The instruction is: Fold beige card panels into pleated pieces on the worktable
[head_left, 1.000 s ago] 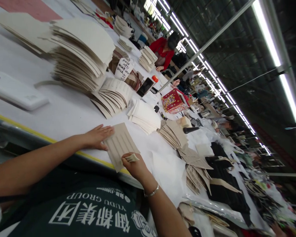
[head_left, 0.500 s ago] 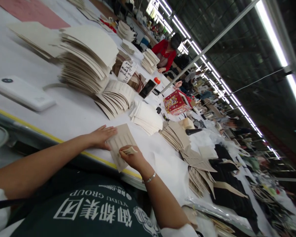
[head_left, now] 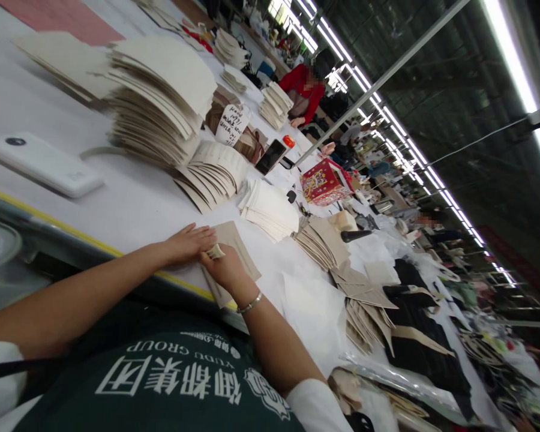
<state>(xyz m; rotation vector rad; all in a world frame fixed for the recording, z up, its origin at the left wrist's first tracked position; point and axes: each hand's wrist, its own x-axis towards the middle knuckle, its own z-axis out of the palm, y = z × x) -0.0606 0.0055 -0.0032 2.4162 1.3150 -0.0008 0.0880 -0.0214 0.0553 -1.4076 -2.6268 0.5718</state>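
Note:
A beige flat panel with faint lines across it lies at the table's front edge. My left hand rests flat at the panel's left side, fingers stretched out. My right hand is closed around a small cream folded piece and presses on the panel, close beside the left fingertips. The hands cover much of the panel's left part. What the cream piece is made of, I cannot make out.
Behind the hands stand a tall stack of cream panels, a fanned stack of lined panels and white sheets. A white power bank-like device lies left. Further off are a phone, a red box and a person in red.
My right hand has moved left and up across the panel with the cream piece, up to my left fingertips. My left hand has stayed nearly in place.

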